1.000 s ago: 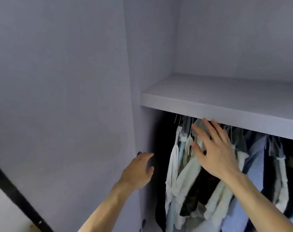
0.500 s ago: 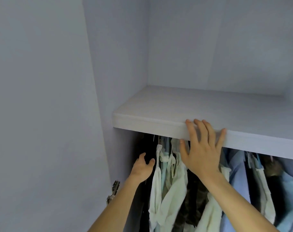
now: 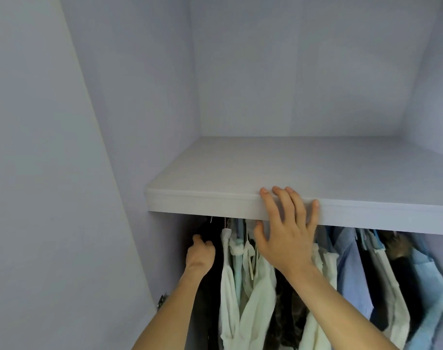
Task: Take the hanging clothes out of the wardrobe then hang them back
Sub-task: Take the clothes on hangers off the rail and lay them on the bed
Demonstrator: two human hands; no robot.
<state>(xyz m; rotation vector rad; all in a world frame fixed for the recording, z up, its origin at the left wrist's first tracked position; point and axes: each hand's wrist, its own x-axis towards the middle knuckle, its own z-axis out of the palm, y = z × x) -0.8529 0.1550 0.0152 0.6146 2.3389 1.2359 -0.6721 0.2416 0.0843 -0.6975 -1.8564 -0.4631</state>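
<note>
Several clothes hang packed under the wardrobe shelf [image 3: 202,205]: pale cream garments [image 3: 253,286], dark ones [image 3: 288,309] and light blue shirts [image 3: 346,261]. Their hanger hooks disappear behind the shelf's front edge, and the rail is hidden. My right hand [image 3: 286,233] is spread open in front of the shelf edge and the tops of the cream garments, holding nothing. My left hand [image 3: 200,253] reaches into the dark gap at the left end of the row, fingers curled toward a dark garment [image 3: 210,294]; whether it grips anything is hidden.
The open wardrobe door [image 3: 51,198] stands close on the left, with a metal hinge [image 3: 162,300] low on it. The grey side wall [image 3: 139,97] and back wall [image 3: 291,72] enclose the compartment above the shelf.
The view has swung right and closer to the wardrobe. My right hand rose from the garments to the shelf edge. My left hand moved deeper into the gap at the left end.
</note>
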